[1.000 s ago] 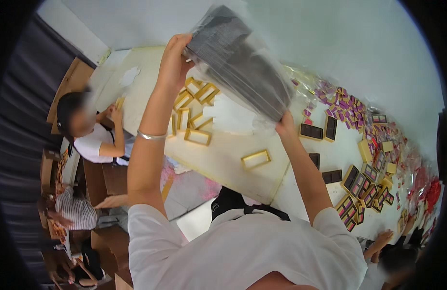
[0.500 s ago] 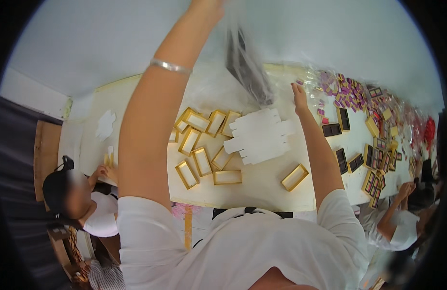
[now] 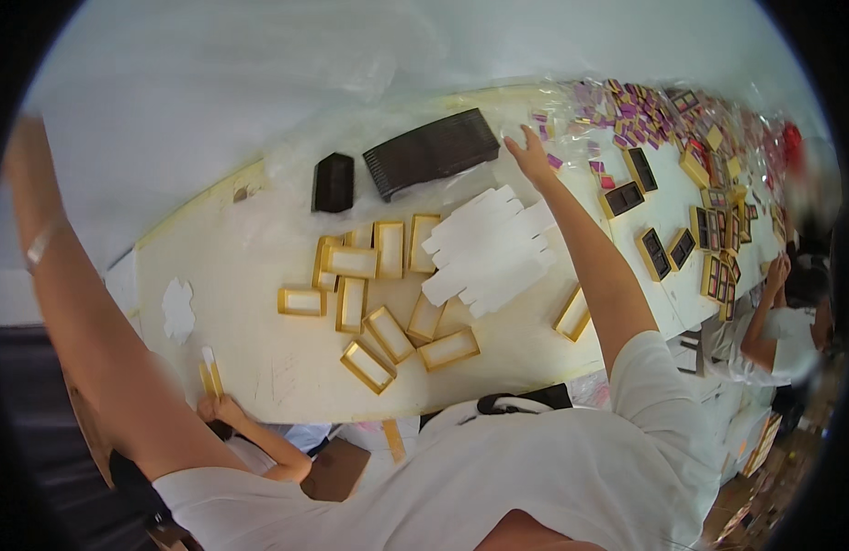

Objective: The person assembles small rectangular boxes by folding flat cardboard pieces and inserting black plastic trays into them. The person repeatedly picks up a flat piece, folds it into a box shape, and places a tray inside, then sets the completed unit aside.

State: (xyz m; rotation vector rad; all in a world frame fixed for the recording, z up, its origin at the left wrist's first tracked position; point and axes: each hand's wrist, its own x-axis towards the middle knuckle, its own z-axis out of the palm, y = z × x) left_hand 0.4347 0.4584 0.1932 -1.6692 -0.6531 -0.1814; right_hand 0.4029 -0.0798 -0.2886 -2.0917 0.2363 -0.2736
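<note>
My left hand (image 3: 28,147) is stretched far out to the upper left, smeared by motion and partly lost in the dark rim, so its fingers do not show clearly. My right hand (image 3: 531,158) has its fingers apart, just right of a long stack of dark brown plastic trays (image 3: 434,152) lying on the table. A smaller dark tray stack (image 3: 333,184) sits left of the long one. Nearer to me lie several gold-rimmed open box frames (image 3: 352,263). Flat white card blanks (image 3: 489,250) are piled below my right hand.
Small purple and gold pieces (image 3: 631,115) are heaped at the far right on clear plastic. Gold boxes with dark trays (image 3: 653,253) stand along the right. Another person's hands (image 3: 220,410) hold gold strips at the left; a co-worker (image 3: 775,326) works at the right.
My left arm has swung from the top middle to the far left. The dark trays, earlier inside a lifted clear plastic bag, now lie on the table in two stacks. The view has turned.
</note>
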